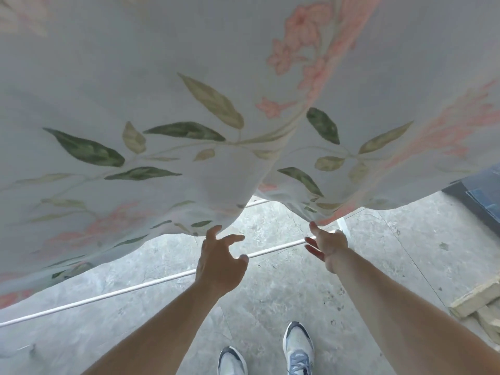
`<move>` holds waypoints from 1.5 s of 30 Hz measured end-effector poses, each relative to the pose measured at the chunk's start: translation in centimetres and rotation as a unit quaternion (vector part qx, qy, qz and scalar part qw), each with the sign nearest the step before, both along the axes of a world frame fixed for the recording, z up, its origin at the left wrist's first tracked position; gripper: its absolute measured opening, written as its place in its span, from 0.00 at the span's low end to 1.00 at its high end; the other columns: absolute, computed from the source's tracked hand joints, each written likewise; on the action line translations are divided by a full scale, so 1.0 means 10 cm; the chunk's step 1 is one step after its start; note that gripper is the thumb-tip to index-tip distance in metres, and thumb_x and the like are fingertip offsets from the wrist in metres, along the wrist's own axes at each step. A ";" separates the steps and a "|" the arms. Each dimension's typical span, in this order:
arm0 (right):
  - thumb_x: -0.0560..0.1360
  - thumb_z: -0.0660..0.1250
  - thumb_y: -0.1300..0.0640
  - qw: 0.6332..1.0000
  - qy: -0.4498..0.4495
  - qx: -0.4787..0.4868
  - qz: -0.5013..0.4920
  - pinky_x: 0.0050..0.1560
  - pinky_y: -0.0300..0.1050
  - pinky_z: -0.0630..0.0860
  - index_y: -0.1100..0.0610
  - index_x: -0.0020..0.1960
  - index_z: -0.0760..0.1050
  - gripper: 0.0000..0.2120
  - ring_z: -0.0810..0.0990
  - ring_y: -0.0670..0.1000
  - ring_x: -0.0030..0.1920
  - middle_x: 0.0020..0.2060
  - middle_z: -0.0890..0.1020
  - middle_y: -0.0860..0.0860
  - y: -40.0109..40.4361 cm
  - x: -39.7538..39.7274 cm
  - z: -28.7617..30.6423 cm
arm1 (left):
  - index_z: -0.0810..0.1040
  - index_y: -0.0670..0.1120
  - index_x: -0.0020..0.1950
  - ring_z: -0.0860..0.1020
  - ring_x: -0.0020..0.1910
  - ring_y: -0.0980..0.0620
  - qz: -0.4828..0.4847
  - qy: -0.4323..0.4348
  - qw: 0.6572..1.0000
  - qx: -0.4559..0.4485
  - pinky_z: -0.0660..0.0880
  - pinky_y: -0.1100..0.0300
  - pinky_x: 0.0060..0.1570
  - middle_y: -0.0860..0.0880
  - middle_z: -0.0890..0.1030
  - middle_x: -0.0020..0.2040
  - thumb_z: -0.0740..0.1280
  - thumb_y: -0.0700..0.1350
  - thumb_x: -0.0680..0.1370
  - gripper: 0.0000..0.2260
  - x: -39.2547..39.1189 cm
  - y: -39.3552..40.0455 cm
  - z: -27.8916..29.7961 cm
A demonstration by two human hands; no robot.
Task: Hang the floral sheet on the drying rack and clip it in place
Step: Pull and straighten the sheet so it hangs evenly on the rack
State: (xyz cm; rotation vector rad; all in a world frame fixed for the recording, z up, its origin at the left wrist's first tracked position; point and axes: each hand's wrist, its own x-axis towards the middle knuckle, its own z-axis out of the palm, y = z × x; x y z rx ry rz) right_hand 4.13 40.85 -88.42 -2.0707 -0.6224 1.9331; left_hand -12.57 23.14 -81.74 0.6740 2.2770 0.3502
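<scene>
Here both grips are released: the left hand (219, 263) and right hand (326, 246), fingers spread, reach toward the floral sheet's (167, 125) hanging lower hem, above a white rack rail (121, 292). Pinching the hem evenly would probably pull it smooth before clipping.

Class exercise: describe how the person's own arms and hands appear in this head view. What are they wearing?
Both forearms are bare: no sleeves reach into view. The left hand and right hand carry no gloves, and no rings or watch show. Below, the person wears white and blue-grey laced trainers.
</scene>
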 end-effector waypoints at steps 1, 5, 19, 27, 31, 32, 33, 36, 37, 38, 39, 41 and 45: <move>0.78 0.75 0.57 1.000 0.003 0.000 -0.006 0.41 0.45 0.85 0.54 0.84 0.47 0.46 0.85 0.51 0.50 0.59 0.78 0.54 0.02 -0.06 -0.06 | 0.75 0.62 0.71 0.60 0.79 0.54 -0.004 -0.012 1.000 0.000 0.67 0.55 0.70 0.58 0.51 0.81 0.71 0.50 0.78 0.21 0.03 0.01 -0.03; 0.78 0.74 0.56 0.998 -0.005 0.047 -0.052 0.42 0.42 0.83 0.55 0.74 0.67 0.27 0.84 0.51 0.52 0.59 0.81 0.55 0.14 -0.25 -0.29 | 0.68 0.65 0.77 0.51 0.83 0.47 0.050 -0.063 0.997 0.019 0.60 0.51 0.77 0.53 0.34 0.83 0.71 0.49 0.78 0.29 0.07 0.19 -0.06; 0.75 0.73 0.53 0.964 -0.247 0.084 0.055 0.50 0.64 0.84 0.55 0.37 0.77 0.11 0.87 0.59 0.42 0.32 0.83 0.54 0.13 0.58 -0.71 | 0.46 0.46 0.83 0.59 0.74 0.46 0.043 0.039 0.998 0.011 0.65 0.51 0.71 0.51 0.53 0.79 0.70 0.47 0.76 0.43 0.04 0.34 -0.19; 0.75 0.76 0.46 0.958 -0.250 0.051 0.132 0.43 0.58 0.86 0.60 0.59 0.77 0.21 0.85 0.53 0.31 0.40 0.84 0.55 -0.08 0.64 -0.52 | 0.52 0.50 0.83 0.57 0.79 0.46 -0.020 0.021 0.997 -0.077 0.66 0.51 0.71 0.51 0.48 0.83 0.68 0.50 0.79 0.38 0.10 0.10 -0.04; 0.77 0.73 0.49 0.935 -0.226 0.117 0.248 0.59 0.58 0.82 0.56 0.69 0.67 0.26 0.84 0.59 0.54 0.58 0.80 0.54 -0.32 0.57 0.17 | 0.55 0.53 0.83 0.58 0.78 0.47 -0.023 0.008 0.997 -0.066 0.67 0.52 0.70 0.53 0.46 0.83 0.68 0.48 0.78 0.35 0.22 -0.05 0.42; 0.78 0.72 0.49 0.915 -0.223 0.144 0.302 0.65 0.56 0.77 0.56 0.73 0.66 0.28 0.80 0.59 0.63 0.66 0.78 0.53 -0.39 0.58 0.36 | 0.55 0.52 0.83 0.58 0.79 0.47 -0.022 0.008 0.998 -0.065 0.66 0.53 0.71 0.53 0.45 0.83 0.67 0.49 0.79 0.35 0.25 -0.10 0.56; 0.79 0.71 0.50 0.896 -0.216 0.162 0.353 0.69 0.54 0.73 0.55 0.76 0.65 0.30 0.75 0.57 0.69 0.71 0.74 0.52 -0.46 0.57 0.60 | 0.54 0.52 0.83 0.57 0.79 0.47 -0.019 0.008 0.998 -0.062 0.65 0.53 0.72 0.54 0.44 0.83 0.67 0.49 0.79 0.35 0.28 -0.17 0.74; 0.79 0.70 0.50 0.868 -0.172 0.178 0.430 0.72 0.53 0.70 0.51 0.76 0.67 0.27 0.73 0.54 0.72 0.74 0.72 0.49 -0.73 0.53 1.32 | 0.49 0.52 0.84 0.56 0.80 0.48 -0.016 0.010 0.999 -0.038 0.66 0.52 0.75 0.57 0.43 0.83 0.66 0.49 0.79 0.38 0.40 -0.49 1.29; 0.79 0.69 0.50 0.866 -0.162 0.178 0.438 0.71 0.54 0.71 0.50 0.75 0.68 0.26 0.75 0.54 0.70 0.73 0.73 0.49 -0.82 0.52 1.56 | 0.49 0.53 0.84 0.56 0.81 0.48 -0.018 0.012 0.999 -0.032 0.67 0.51 0.74 0.58 0.43 0.83 0.66 0.49 0.79 0.39 0.43 -0.61 1.47; 0.79 0.69 0.51 0.866 -0.150 0.176 0.444 0.70 0.54 0.72 0.50 0.75 0.68 0.26 0.77 0.54 0.68 0.71 0.75 0.50 -0.93 0.49 1.81 | 0.49 0.54 0.84 0.56 0.81 0.48 -0.011 0.016 0.999 -0.028 0.69 0.51 0.73 0.58 0.43 0.83 0.67 0.48 0.79 0.39 0.46 -0.76 1.69; 0.78 0.69 0.51 0.863 -0.139 0.179 0.452 0.69 0.54 0.73 0.49 0.74 0.69 0.26 0.79 0.55 0.64 0.67 0.78 0.51 -1.04 0.47 2.04 | 0.50 0.54 0.84 0.56 0.80 0.49 -0.003 0.017 1.000 -0.025 0.69 0.51 0.73 0.59 0.43 0.83 0.68 0.48 0.79 0.38 0.48 -0.90 1.90; 0.77 0.70 0.51 0.852 -0.109 0.193 0.475 0.64 0.52 0.76 0.47 0.73 0.70 0.25 0.82 0.53 0.56 0.58 0.82 0.49 -1.30 0.43 2.50 | 0.53 0.54 0.84 0.57 0.80 0.50 0.026 0.015 0.999 -0.013 0.67 0.53 0.74 0.58 0.46 0.83 0.68 0.48 0.79 0.37 0.54 -1.22 2.31; 0.78 0.70 0.51 0.815 -0.035 0.249 0.522 0.51 0.45 0.77 0.43 0.70 0.72 0.21 0.81 0.42 0.48 0.56 0.80 0.44 -1.83 0.34 3.43 | 0.57 0.53 0.83 0.58 0.80 0.48 0.104 0.024 0.994 0.015 0.59 0.52 0.77 0.54 0.56 0.82 0.69 0.47 0.79 0.35 0.66 -1.99 3.06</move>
